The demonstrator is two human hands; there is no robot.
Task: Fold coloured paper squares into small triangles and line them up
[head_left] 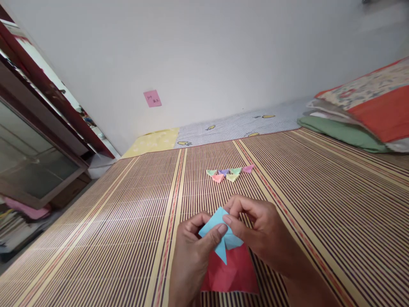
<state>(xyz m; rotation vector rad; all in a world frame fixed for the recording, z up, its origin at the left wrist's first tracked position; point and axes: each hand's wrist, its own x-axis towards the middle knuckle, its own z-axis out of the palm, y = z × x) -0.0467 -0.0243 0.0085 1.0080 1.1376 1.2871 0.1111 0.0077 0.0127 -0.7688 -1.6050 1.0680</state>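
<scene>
Both my hands pinch a partly folded light blue paper (214, 224) just above a striped bamboo mat (128, 221). My left hand (191, 251) grips its left side with thumb on top. From the right, the thumb and fingers of my right hand (260, 232) press on the paper. A red sheet of paper (231, 273) lies flat on the mat under my hands. Farther out on the mat sit several small folded paper pieces (229, 173) in pastel green, pink, purple and yellow.
Pillows and folded bedding (361, 111) are stacked at the far right. A white wall (204, 51) with a pink sticky note (152, 98) runs behind the bed. A dark wooden cabinet with glass (35, 140) stands at the left.
</scene>
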